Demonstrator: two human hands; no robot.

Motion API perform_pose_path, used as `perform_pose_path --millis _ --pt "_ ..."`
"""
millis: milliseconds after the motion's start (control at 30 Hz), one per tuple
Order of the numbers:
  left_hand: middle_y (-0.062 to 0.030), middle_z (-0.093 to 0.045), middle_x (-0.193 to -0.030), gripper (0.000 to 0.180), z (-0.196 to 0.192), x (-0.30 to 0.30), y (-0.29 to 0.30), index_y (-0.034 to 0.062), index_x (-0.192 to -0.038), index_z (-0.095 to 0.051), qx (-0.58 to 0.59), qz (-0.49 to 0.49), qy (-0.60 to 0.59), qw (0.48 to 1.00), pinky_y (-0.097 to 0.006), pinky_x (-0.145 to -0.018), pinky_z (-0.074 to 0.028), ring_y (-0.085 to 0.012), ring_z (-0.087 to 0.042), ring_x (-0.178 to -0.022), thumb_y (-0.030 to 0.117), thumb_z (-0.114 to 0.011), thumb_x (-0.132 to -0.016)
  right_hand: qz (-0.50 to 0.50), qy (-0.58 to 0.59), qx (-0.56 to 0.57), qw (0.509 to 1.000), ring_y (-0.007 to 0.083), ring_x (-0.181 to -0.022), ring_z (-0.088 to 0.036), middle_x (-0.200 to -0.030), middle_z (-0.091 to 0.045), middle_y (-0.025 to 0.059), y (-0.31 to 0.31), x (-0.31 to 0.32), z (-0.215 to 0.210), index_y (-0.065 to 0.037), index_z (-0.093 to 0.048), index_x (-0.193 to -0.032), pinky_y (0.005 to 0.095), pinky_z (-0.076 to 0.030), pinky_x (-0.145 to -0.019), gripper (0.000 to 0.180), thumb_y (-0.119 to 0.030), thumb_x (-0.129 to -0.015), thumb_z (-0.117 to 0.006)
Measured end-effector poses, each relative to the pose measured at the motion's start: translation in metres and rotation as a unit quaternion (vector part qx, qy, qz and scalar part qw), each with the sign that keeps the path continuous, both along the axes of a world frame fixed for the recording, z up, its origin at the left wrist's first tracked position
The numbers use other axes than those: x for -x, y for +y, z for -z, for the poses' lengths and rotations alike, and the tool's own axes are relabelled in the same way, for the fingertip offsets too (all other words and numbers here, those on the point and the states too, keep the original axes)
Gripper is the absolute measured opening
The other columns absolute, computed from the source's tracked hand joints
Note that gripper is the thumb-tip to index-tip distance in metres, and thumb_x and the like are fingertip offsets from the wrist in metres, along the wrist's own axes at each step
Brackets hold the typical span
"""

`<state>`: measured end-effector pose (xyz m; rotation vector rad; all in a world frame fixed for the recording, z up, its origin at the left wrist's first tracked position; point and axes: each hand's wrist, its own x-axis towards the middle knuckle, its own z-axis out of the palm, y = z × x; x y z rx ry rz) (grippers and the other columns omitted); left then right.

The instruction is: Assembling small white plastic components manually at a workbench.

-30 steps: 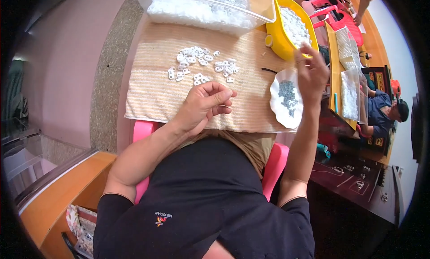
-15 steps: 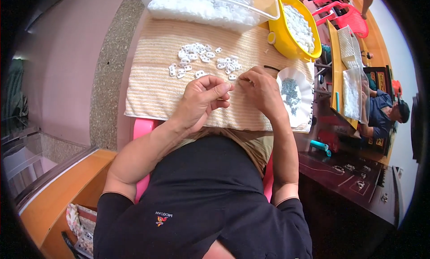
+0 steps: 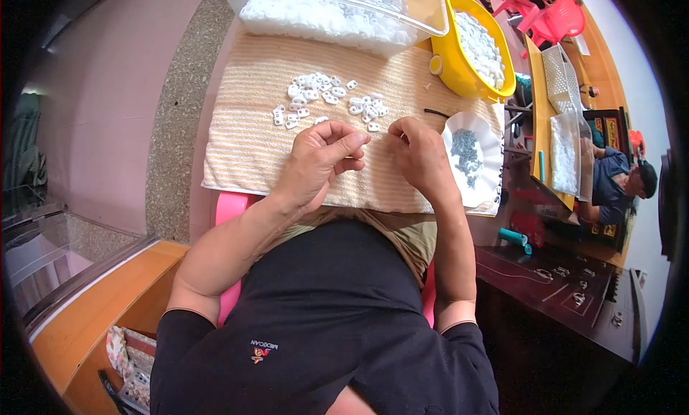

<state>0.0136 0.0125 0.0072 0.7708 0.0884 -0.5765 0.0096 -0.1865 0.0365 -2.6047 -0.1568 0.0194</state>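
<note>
My left hand [image 3: 324, 160] is closed in a pinch above the striped towel [image 3: 251, 157], thumb against forefinger; whatever is between the tips is too small to name. A short gap to its right, my right hand [image 3: 423, 153] has its fingers curled and pressed together, and their tips hide anything held. Beyond the hands lie two loose groups of small white two-holed plastic pieces [image 3: 310, 86]. To the right of my right hand is a white fluted dish [image 3: 489, 139] with a pile of small dark bits [image 3: 468, 157], too fine to make out.
A clear plastic bin [image 3: 430, 20] full of white pieces stands at the far edge. Beside it is a yellow tub [image 3: 448, 67], also filled with white pieces. A thin black strip [image 3: 436, 113] lies near the dish. Another person [image 3: 613, 175] sits at a table on the right.
My right hand has drawn slightly away from my left, widening the gap between the fingertips. My left hand keeps its pinch almost in place. The whole view has shifted a little.
</note>
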Motion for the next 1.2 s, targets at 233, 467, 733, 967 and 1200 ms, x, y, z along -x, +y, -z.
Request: perform_pose_path --millis 233,467,733,967,1200 --pt "-0.0085 -0.066 -0.094 0.011 0.003 0.000 -0.001 0.0026 -0.094 -0.061 -0.006 -0.002 0.005 1.000 -0.024 -0.069 -0.055 -0.0086 -0.062 -0.072 0.012 -0.065 -0.089 -0.038 -0.078 0.024 0.996 0.0323 -0.078 -0.064 -0.086 -0.065 0.0147 0.006 -0.008 0.009 -0.002 -0.067 -0.098 0.0372 -0.050 -0.070 0.017 -0.008 -0.082 -0.064" --pt "-0.0031 -0.062 -0.079 0.012 -0.001 0.002 -0.002 0.0030 -0.090 -0.061 -0.019 -0.011 0.011 1.000 -0.023 -0.067 -0.053 -0.0088 -0.060 -0.070 0.013 -0.068 -0.088 -0.026 -0.048 0.050 0.997 0.0337 -0.078 -0.063 -0.085 -0.064 0.0135 0.015 -0.007 0.008 -0.003 -0.066 -0.090 0.0403 -0.049 -0.069 0.013 -0.014 -0.083 -0.064" --pt "-0.0055 -0.066 -0.089 0.014 0.002 0.003 -0.004 0.0020 -0.097 -0.061 -0.061 -0.019 -0.028 0.998 -0.023 -0.069 -0.054 -0.0083 -0.061 -0.072 0.012 -0.066 -0.089 -0.037 -0.066 0.013 0.997 0.0248 -0.069 -0.062 -0.078 -0.064 0.0107 0.010 -0.003 0.009 -0.002 -0.063 -0.086 0.0354 -0.048 -0.064 0.012 -0.012 -0.081 -0.068" --pt "-0.0037 -0.064 -0.086 0.018 -0.002 0.006 -0.008 0.0004 -0.102 -0.061 -0.087 0.001 -0.085 0.993 -0.023 -0.069 -0.054 -0.0088 -0.061 -0.074 0.014 -0.064 -0.091 0.014 0.114 -0.360 0.926 0.0053 -0.065 -0.056 -0.074 -0.062 0.0003 0.014 0.010 0.003 0.001 -0.062 -0.086 0.0204 -0.046 -0.057 0.011 -0.008 -0.088 -0.067" --pt "-0.0045 -0.065 -0.086 0.017 0.002 0.005 -0.005 0.0018 -0.101 -0.061 -0.025 0.026 -0.024 0.999 -0.024 -0.070 -0.055 -0.0098 -0.063 -0.076 0.015 -0.064 -0.091 0.030 0.103 -0.462 0.881 0.0100 -0.069 -0.063 -0.078 -0.066 0.0047 0.017 0.018 0.008 0.003 -0.063 -0.092 0.0222 -0.053 -0.064 0.010 -0.005 -0.087 -0.067"
